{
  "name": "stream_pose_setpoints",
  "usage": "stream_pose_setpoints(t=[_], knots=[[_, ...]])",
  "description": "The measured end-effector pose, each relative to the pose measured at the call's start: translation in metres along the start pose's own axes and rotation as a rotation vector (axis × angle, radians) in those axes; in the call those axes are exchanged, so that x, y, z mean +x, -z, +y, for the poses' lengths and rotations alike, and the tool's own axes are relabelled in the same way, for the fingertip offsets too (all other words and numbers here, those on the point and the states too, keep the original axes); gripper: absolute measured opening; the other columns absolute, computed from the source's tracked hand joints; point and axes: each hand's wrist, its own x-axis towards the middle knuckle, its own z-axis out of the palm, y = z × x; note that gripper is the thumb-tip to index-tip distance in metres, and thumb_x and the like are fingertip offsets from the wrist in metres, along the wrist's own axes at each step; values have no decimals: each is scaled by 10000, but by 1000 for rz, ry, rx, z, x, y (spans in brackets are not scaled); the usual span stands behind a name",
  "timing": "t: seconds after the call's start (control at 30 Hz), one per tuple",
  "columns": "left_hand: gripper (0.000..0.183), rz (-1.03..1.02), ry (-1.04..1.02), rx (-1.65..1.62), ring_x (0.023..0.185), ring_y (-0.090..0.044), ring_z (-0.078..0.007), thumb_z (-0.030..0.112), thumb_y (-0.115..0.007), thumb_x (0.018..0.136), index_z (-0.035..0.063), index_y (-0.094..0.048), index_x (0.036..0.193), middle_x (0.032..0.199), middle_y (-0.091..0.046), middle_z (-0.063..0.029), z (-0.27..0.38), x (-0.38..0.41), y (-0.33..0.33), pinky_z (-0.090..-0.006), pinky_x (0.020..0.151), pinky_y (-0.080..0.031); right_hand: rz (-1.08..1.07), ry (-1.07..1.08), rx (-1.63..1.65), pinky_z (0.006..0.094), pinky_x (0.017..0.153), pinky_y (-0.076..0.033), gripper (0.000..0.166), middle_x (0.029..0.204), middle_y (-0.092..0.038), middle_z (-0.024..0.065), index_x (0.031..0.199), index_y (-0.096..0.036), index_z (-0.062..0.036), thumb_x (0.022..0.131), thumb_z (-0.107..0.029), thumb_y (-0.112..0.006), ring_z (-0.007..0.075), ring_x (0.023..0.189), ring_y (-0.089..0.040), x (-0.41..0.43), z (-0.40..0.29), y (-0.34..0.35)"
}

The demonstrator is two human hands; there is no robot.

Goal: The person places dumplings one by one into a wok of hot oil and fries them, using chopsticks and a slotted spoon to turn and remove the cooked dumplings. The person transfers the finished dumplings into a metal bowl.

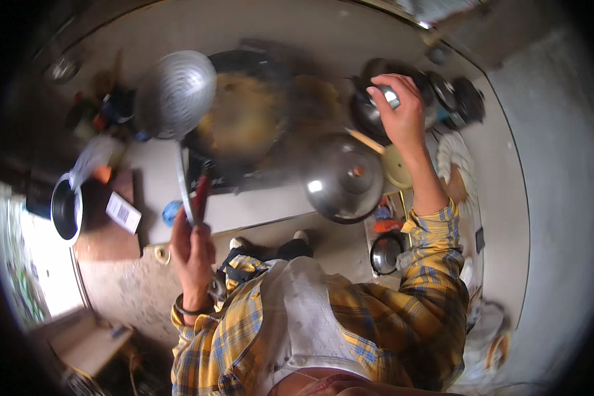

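My left hand [193, 247] grips the long handle of a metal skimmer [178, 91], whose round, blurred bowl is raised over the left side of a dark wok [272, 64]. A red tool handle [202, 194] runs up from the same fist; its far end is unclear. Yellow-brown contents [247, 116] fill the wok, hazy in the blur. My right hand [403, 106] reaches far right, thumb and fingers curled around a small shiny metal piece [390, 97]. Directly beneath is a dark metal pot or lid [364, 114]; whether the piece is its knob cannot be told.
A domed steel lid [334, 193] with a brown knob overhangs the counter's [257, 205] front edge. Beside it lies a pale round vessel with a wooden handle [369, 142]. A black pan [67, 210] and a white printed card [123, 213] are left. Below right stands a dark bowl [386, 252].
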Motion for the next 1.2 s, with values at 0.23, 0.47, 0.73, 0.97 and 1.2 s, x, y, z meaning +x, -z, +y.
stream_pose_setpoints(t=[0.23,0.47,0.73,0.97,1.2], knots=[[416,191,-178,106,544,-373,5,192,-473,943,47,-459,1332,845,-596,6,-38,12,-40,-138,458,-278,212,-586,-310,322,741,-477,181,854,-693,80,930,-672,-49,830,-200,-677,210,794,-638,-124,198,192],[411,230,-249,270,549,-372,6,197,-477,945,44,-463,1326,829,-579,14,-35,15,-125,-138,463,-281,83,-1211,-544,325,742,-507,333,839,-699,121,916,-691,-34,769,-331,-718,251,789,-669,-344,412,322],[406,300,-283,377,554,-371,7,202,-481,948,40,-467,1320,810,-560,23,-26,-2,-183,-137,468,-285,-239,-1270,-595,420,887,-474,393,1094,-650,109,1053,-663,-112,757,-371,-687,308,1052,-595,-390,508,291],[401,324,-261,422,559,-370,8,207,-485,950,37,-471,1314,794,-543,30,-32,-14,-215,-137,472,-288,-299,-1101,-709,420,916,-461,364,1143,-627,115,1113,-629,-120,791,-289,-631,336,1049,-583,-398,555,280],[397,333,-206,418,564,-370,9,212,-489,952,34,-475,1308,778,-526,38,-53,-21,-231,-137,476,-291,-327,-1249,-648,406,925,-458,334,1122,-638,117,1118,-637,-145,799,-173,-543,323,1075,-574,-409,585,320]])
